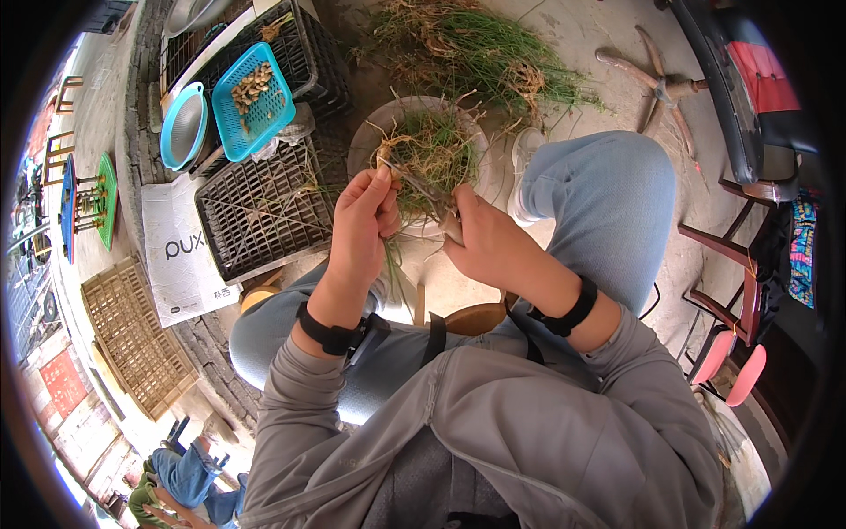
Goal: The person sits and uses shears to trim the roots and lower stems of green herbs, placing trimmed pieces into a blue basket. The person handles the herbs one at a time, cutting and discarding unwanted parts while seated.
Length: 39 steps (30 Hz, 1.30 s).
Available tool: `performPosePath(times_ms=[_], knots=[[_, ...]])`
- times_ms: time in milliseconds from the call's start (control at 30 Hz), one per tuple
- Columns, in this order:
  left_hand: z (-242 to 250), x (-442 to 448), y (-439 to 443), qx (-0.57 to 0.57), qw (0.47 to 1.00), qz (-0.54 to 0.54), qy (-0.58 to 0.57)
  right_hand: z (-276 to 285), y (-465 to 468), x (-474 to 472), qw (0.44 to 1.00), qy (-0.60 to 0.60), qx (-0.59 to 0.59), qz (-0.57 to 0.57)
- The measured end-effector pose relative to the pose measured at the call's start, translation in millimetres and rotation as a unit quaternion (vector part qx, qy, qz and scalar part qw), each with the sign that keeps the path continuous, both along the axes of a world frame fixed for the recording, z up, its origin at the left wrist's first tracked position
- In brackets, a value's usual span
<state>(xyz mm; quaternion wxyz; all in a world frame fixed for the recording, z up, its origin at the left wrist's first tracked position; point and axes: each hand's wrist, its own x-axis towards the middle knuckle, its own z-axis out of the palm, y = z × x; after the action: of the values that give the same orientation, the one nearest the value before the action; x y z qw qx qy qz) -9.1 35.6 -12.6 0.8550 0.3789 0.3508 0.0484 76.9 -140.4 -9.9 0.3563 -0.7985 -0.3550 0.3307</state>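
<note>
My left hand [362, 221] pinches a knobbly, pale brown plant root [383, 153] between thumb and fingers. Green stalks [394, 254] hang beneath that hand. In my right hand [481, 233] is a pair of metal scissors [423, 187], gripped by the handles. The blades point up and left, their tips at the root; whether they touch it I cannot tell. Below both hands stands a round, pale tub [484, 149], heaped with green stalks and stringy roots [433, 142]. To the left, a blue plastic basket [222, 112] holds several small tan root pieces [251, 86].
Black plastic crates [264, 215] stand left of the tub, with a blue-rimmed colander [186, 125] beside the basket. A heap of uprooted green plants [489, 56] lies beyond the tub. A swivel-chair base [664, 94] is at upper right. Another person [188, 479] sits at lower left.
</note>
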Motion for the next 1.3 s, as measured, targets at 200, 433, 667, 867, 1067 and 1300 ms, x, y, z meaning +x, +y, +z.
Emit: performPosePath(times_ms=[200, 433, 667, 867, 1067, 1300], knots=[[-1.6, -1.2, 0.5, -0.027, 0.999, 0.005, 0.022, -3.3, -0.6, 6.4, 0.997, -0.013, -0.070, 0.006], [-0.8, -0.2, 8.3, -0.039, 0.999, -0.030, 0.020, -29.8, -1.2, -3.1, 0.962, 0.238, 0.101, -0.088], [-3.0, -1.5, 10.2, 0.005, 0.996, -0.034, 0.087, -20.4, -15.0, 34.4, 0.815, 0.555, 0.062, -0.155], [3.8, 0.9, 5.1, 0.128, 0.985, -0.054, 0.100, -21.4, -12.4, 30.6, 0.827, 0.555, -0.045, -0.075], [1.8, -0.4, 3.2, 0.211, 0.973, -0.019, 0.093, 7.7, -23.4, 45.6, 0.866, 0.487, -0.112, 0.021], [-9.6, -3.1, 8.5, 0.325, 0.941, -0.035, 0.086, 20.1, -22.7, 51.1, 0.843, 0.529, -0.087, -0.042]])
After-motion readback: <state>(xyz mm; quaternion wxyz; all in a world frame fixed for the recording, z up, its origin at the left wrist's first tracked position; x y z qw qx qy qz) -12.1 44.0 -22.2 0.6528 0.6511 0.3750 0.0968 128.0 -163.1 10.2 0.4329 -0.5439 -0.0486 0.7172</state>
